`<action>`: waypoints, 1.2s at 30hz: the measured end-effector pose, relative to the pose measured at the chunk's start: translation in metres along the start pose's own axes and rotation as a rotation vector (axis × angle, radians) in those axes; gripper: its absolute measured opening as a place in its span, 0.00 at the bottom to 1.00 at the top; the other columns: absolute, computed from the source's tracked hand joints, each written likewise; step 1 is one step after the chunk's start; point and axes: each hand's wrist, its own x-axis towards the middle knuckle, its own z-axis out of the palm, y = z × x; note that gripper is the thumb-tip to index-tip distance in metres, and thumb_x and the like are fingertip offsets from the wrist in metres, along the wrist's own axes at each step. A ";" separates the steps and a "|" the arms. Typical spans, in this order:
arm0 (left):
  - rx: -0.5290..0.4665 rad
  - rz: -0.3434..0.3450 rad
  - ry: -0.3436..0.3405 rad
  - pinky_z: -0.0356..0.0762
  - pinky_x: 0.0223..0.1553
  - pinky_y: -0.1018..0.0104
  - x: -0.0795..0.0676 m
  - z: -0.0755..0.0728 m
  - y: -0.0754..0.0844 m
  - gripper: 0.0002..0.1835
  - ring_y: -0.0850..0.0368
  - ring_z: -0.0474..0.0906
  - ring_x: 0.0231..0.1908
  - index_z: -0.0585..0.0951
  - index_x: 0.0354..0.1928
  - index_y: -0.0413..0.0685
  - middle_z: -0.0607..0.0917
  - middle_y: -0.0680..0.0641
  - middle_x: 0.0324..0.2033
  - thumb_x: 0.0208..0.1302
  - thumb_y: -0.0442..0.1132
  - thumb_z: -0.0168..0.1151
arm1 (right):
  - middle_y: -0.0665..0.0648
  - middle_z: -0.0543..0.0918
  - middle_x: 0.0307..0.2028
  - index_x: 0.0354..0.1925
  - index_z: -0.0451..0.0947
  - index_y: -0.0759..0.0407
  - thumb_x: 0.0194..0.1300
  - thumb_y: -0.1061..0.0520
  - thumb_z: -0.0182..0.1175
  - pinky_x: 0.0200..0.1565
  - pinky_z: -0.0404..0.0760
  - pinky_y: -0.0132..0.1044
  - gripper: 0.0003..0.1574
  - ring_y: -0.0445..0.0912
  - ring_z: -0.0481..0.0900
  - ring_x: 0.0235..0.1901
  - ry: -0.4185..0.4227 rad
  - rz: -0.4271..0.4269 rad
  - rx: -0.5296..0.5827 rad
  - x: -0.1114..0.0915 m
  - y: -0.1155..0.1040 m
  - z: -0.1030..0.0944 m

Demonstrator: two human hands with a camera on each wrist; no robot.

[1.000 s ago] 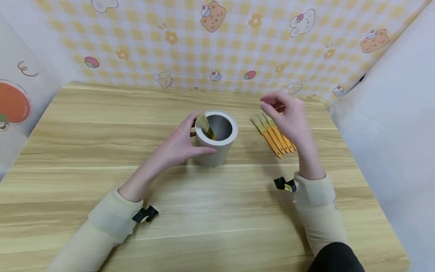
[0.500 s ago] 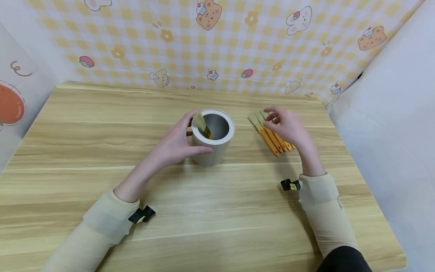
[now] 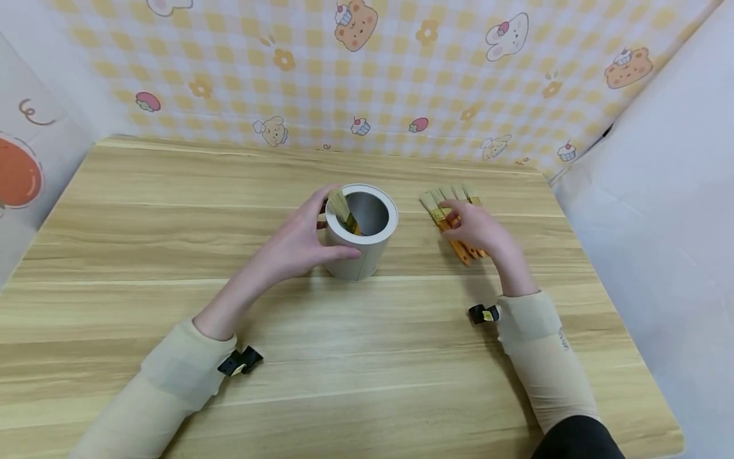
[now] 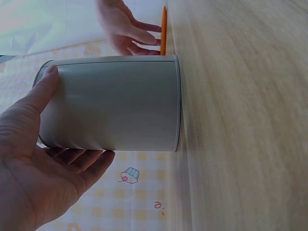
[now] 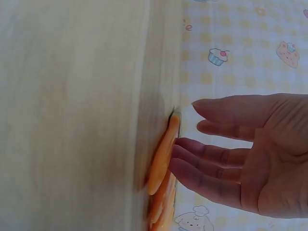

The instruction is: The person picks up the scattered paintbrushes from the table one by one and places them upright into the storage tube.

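Observation:
My left hand grips a grey-white cylindrical can with an open top, thumb on its near side and fingers round the far side. The can stands upright on the table. One paintbrush leans inside it, bristles up over the left rim. To the right, several flat paintbrushes lie side by side, with pale bristles and orange handles. My right hand reaches over them, covering part of the handles. In the right wrist view its fingertips are right at the handles, thumb and index finger apart.
The wooden table ends at a yellow checked backdrop with cartoon prints. White walls stand at both sides. Small black devices are strapped to both beige sleeves.
My right hand has come down and slightly left, from above the paintbrushes onto their handles. My left hand keeps its hold on the can, and the brush inside stays put.

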 end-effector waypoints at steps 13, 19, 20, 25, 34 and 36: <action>-0.005 0.009 0.005 0.77 0.68 0.42 0.000 0.000 0.000 0.58 0.39 0.74 0.69 0.57 0.79 0.61 0.68 0.49 0.73 0.50 0.51 0.83 | 0.67 0.78 0.51 0.75 0.64 0.65 0.63 0.75 0.59 0.41 0.75 0.41 0.43 0.54 0.75 0.42 -0.018 -0.005 -0.065 0.005 -0.001 0.006; 0.006 0.004 0.004 0.77 0.68 0.42 0.000 0.000 0.000 0.58 0.39 0.73 0.69 0.56 0.79 0.61 0.68 0.48 0.73 0.51 0.51 0.83 | 0.65 0.76 0.45 0.76 0.61 0.66 0.61 0.76 0.60 0.37 0.71 0.40 0.47 0.52 0.72 0.37 -0.036 -0.021 -0.071 0.004 -0.001 0.007; 0.006 0.003 0.004 0.77 0.68 0.42 0.000 0.000 0.000 0.58 0.39 0.74 0.69 0.56 0.79 0.61 0.68 0.48 0.73 0.51 0.51 0.83 | 0.64 0.76 0.44 0.77 0.60 0.66 0.60 0.75 0.61 0.37 0.71 0.40 0.48 0.51 0.71 0.37 -0.038 -0.021 -0.077 0.004 0.000 0.008; 0.010 0.000 0.006 0.77 0.68 0.42 -0.001 0.000 0.001 0.58 0.38 0.74 0.69 0.56 0.79 0.61 0.68 0.48 0.73 0.50 0.51 0.83 | 0.62 0.77 0.41 0.77 0.58 0.66 0.61 0.72 0.62 0.40 0.71 0.43 0.48 0.52 0.72 0.37 -0.042 -0.013 -0.113 0.005 0.000 0.009; 0.005 0.001 0.003 0.77 0.67 0.42 0.000 0.000 0.000 0.58 0.39 0.74 0.69 0.57 0.79 0.62 0.68 0.49 0.73 0.50 0.53 0.83 | 0.68 0.80 0.47 0.75 0.60 0.67 0.64 0.68 0.60 0.46 0.78 0.48 0.43 0.57 0.77 0.44 0.000 -0.023 -0.067 0.002 -0.007 0.004; 0.005 -0.002 0.001 0.77 0.67 0.41 0.000 0.000 0.000 0.58 0.38 0.74 0.69 0.57 0.79 0.63 0.68 0.49 0.73 0.50 0.53 0.83 | 0.70 0.80 0.49 0.73 0.60 0.67 0.66 0.68 0.60 0.48 0.80 0.51 0.40 0.59 0.80 0.47 0.035 -0.037 -0.022 -0.001 -0.011 0.001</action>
